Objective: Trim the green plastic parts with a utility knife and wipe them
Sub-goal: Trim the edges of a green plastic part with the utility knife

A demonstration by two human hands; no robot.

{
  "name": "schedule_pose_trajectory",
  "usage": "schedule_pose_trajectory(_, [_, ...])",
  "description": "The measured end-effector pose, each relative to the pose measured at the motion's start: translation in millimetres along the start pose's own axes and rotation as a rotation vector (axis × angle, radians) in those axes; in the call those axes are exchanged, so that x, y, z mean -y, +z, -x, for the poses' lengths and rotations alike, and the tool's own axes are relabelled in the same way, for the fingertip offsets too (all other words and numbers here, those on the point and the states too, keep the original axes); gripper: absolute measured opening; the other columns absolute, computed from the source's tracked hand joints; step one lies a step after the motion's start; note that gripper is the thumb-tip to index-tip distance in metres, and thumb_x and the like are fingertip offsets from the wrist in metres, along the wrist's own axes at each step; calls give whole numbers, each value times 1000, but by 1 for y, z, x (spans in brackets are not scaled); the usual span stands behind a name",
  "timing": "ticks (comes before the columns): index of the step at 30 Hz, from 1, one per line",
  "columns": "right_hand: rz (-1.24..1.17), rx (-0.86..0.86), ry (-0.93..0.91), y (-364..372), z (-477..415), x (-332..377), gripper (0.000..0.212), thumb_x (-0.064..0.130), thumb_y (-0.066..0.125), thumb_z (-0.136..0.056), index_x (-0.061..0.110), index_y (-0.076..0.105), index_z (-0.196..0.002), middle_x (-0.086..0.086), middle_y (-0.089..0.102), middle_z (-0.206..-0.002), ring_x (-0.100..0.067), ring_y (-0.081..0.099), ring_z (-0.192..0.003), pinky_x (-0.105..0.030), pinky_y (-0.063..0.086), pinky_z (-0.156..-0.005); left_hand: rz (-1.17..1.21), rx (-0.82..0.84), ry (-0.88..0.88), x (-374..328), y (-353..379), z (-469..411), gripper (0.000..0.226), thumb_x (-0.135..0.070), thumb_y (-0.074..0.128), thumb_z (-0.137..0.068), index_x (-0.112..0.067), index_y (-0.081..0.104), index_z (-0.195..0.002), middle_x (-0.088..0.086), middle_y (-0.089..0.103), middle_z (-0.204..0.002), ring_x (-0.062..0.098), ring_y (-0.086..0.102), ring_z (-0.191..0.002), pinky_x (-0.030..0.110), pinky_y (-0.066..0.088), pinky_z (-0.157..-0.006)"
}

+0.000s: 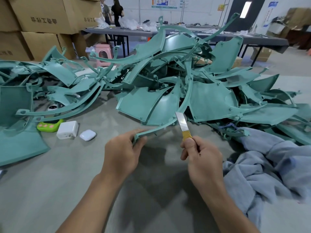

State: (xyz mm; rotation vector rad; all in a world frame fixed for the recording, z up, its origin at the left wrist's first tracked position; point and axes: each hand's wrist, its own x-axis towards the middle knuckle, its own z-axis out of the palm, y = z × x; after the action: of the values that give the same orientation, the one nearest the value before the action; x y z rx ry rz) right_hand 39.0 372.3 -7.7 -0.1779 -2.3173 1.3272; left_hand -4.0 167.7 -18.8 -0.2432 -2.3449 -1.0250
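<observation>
**Head view: two hands, a curved green strip and a knife**

Head camera looks down at a grey table (84, 174). The left hand (121, 152) is closed around the near end of a long curved green strip (168, 125), with the fingers wrapped over its top edge. This strip rises away from the hand and bends up into the big pile of green plastic parts (176, 78) that lies in the middle and right of the table. The right hand (202, 158) is closed around the yellow handle of a utility knife (182, 125), thumb pressed on the handle. The blade points up and a little to the left, and its tip is at the edge of the strip; I cannot tell if it really touches.

A second, lower heap of green parts (25, 98) lies at the left. Between it and the left hand there are a bright green small object (48, 126), a white charger block (67, 130) and a white earphone case (87, 135), all close together. A grey-blue cloth (269, 165) lies crumpled at the right, just beside the right hand. Behind the table stand cardboard boxes (42, 22) and a pink stool (103, 54).
</observation>
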Motion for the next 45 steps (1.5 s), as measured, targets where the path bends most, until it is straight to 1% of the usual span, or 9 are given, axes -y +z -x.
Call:
schedule_pose_trajectory(6, [134,-114,206,-7,-13,-8,40,34,56,-99,16,66,-64,-3,63,-54,-24,61,-61,-42,52,-66,15,-7,-37,1,1,-1,27,-45,58,-91,-26,75,-99,-5,71,-72,25,63,-67,35,48,-59])
schedule_pose_trajectory(11, [-62,-82,106,-5,-12,-6,33,25,56,-100,28,69,-70,-1,65,-55,-12,53,-49,-34,41,-56,63,-23,-62,-1,0,-3,30,-43,58,-91,-22,77,-100,-2,73,-73,25,63,-67,36,47,-58])
schedule_pose_trajectory(15, [-594,37,182,-5,-11,6,27,21,64,-96,21,79,-73,0,78,-88,-15,70,-83,-32,54,-71,128,36,-39,-3,-1,-1,26,-41,63,-91,-22,80,-97,-5,71,-70,15,63,-64,30,48,-60])
schedule_pose_trajectory(17, [-1028,201,432,-9,-14,8,20,24,67,-87,12,79,-77,-7,76,-103,-20,72,-105,-37,61,-80,255,114,35,-8,-1,0,19,-29,70,-94,-25,80,-108,-18,77,-92,1,71,-81,18,54,-72])
schedule_pose_trajectory(20, [-1234,338,550,-18,-20,5,24,26,63,-85,7,77,-86,-13,71,-120,-30,67,-120,-50,58,-91,336,256,84,-9,1,-1,25,-15,74,-93,-26,79,-115,-26,74,-109,-5,70,-100,15,54,-88])
schedule_pose_trajectory(26, [-1083,232,520,-18,-28,1,38,27,62,-87,4,71,-116,-9,72,-120,-26,67,-120,-46,54,-98,220,273,105,-15,0,0,51,3,78,-77,-32,79,-114,-29,71,-114,-12,63,-110,12,46,-101])
schedule_pose_trajectory(30, [-1046,132,571,-13,-29,0,32,23,59,-95,3,72,-116,-12,74,-113,-25,69,-114,-38,56,-88,259,249,134,-21,-6,1,51,-27,84,-65,-33,78,-115,-24,71,-119,-8,62,-117,19,46,-105])
schedule_pose_trajectory(39, [-1070,83,621,-13,-32,-4,25,22,55,-102,11,77,-97,-5,79,-102,-13,75,-87,-28,58,-72,250,360,256,-34,-12,4,56,-50,91,-57,-39,77,-110,-28,67,-126,-5,45,-138,32,29,-121])
schedule_pose_trajectory(45, [-1049,96,611,-12,-32,-7,27,21,56,-102,13,79,-89,-4,79,-102,-17,74,-93,-38,57,-84,442,245,79,-35,0,7,32,-12,88,-72,-36,81,-93,-24,76,-103,-3,65,-115,27,40,-113])
